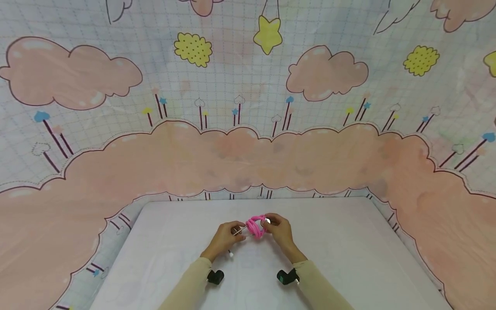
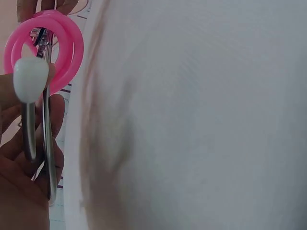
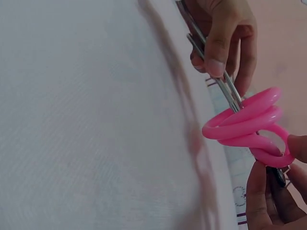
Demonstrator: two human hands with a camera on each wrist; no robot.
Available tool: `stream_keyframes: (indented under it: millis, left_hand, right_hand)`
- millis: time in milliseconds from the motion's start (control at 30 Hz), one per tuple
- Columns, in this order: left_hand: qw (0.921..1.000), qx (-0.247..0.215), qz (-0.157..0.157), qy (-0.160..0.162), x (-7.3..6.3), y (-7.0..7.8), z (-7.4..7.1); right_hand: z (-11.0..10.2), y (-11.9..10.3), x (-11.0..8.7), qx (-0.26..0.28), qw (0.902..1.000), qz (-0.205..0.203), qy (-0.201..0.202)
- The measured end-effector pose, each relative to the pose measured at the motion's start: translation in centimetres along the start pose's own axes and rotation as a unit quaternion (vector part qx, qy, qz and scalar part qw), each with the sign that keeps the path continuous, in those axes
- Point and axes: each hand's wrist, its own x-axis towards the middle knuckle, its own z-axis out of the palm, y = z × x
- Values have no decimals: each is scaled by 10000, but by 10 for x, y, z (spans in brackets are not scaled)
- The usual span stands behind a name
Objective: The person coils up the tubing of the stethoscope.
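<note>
A stethoscope with pink tubing (image 1: pixel 253 227) is held up over the white table between both hands. Its tubing is wound in several loops around the metal ear tubes (image 3: pixel 228 91). My left hand (image 1: pixel 224 237) grips those ear tubes, thumb and fingers on either side. One white ear tip (image 2: pixel 30 79) sticks out toward the left wrist camera. At the other end, my right hand (image 1: pixel 282 232) pinches the pink loop beside the round, shiny chest piece (image 1: pixel 266 221). Fingers partly hide the chest piece.
The white tabletop (image 1: pixel 155 258) spreads beneath both hands. A black wrist camera (image 1: pixel 215 277) sits at the left sleeve, another camera (image 1: pixel 287 277) at the right sleeve. Behind the table hangs a backdrop (image 1: pixel 248 159) printed with clouds and stars.
</note>
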Motion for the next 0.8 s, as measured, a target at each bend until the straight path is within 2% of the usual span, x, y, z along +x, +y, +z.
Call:
stream_keyframes:
  millis: [233,367,533,733,800]
  left_hand:
    - [9996,250,147,-24,-1,0,4]
    - [9993,355,102,46,-1,0,4]
    - [9999,132,47,78,-1,-2,1]
    - [9993,184,-5,311,-2,-2,-4]
    - [9990,146,-36,410,-3,-2,-6]
  right_hand:
    - [1,9,5,-340,9993,2,155]
    - [0,14,8,-422,9991,73,74]
    - [-4,17,9,-570,9981,212,-19]
    - [-9,12,6,-1042,9945,52,24]
    - [-12,9,4,-1052,9945,17,24]
